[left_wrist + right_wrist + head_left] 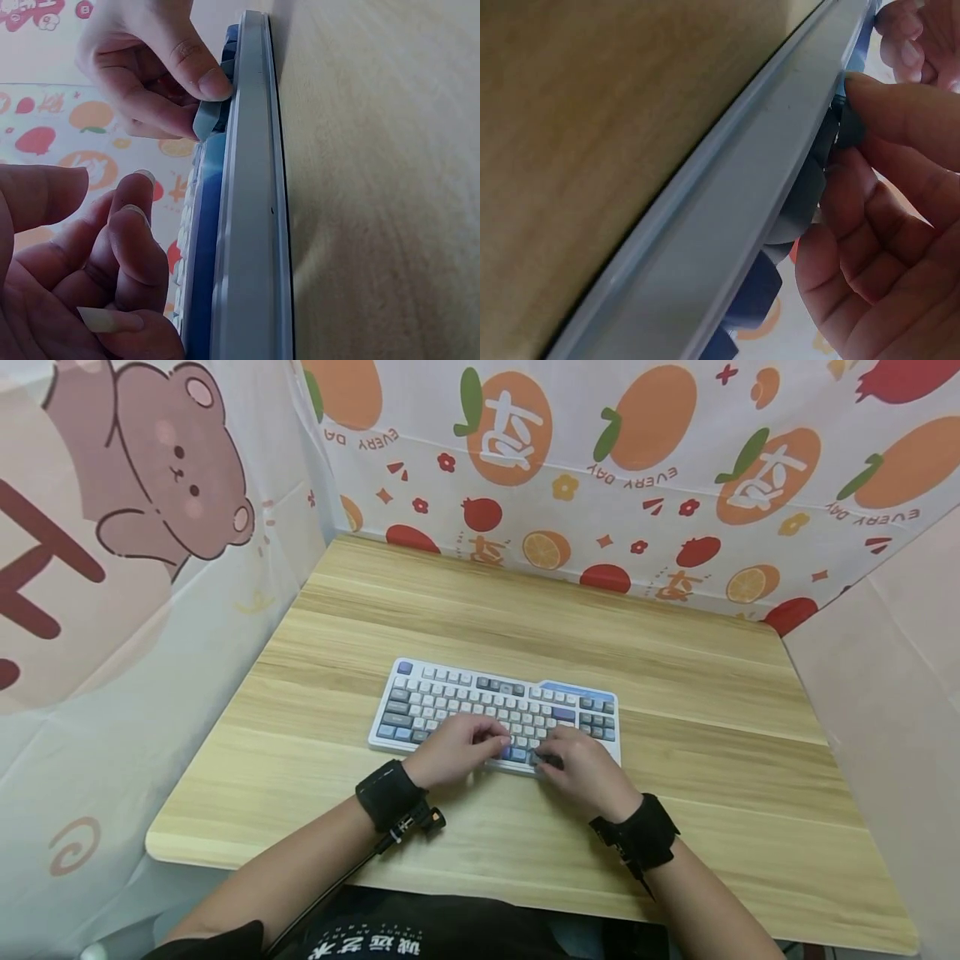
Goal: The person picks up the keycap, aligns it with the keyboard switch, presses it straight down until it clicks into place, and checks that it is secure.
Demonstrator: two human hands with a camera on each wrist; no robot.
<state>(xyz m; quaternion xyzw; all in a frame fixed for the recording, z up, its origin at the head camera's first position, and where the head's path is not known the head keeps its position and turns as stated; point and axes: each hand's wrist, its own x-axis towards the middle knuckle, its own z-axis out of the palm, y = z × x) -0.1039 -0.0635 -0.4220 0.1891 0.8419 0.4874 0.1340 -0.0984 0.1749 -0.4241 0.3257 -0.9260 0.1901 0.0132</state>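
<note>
A white keyboard (480, 710) with white, grey and blue keys lies on the wooden table, its front edge toward the person. My right hand (588, 768) is at the right part of its bottom row, pinching a grey-green keycap (208, 120) between thumb and index finger. That keycap looks tilted above the neighbouring keys; whether it is fully off its switch, I cannot tell. Just left of it, my left hand (457, 747) hovers over the bottom row, fingers loosely bent and holding nothing. In the left wrist view its fingers (139, 255) are beside the blue space bar (206, 247).
The wooden table (525, 610) extends around the keyboard. Printed cloths hang behind it (570, 493) and at the left (247, 485); a pale wall (900, 635) stands to the right. Each wrist wears a black strap (390, 793), and a cable runs along the left forearm.
</note>
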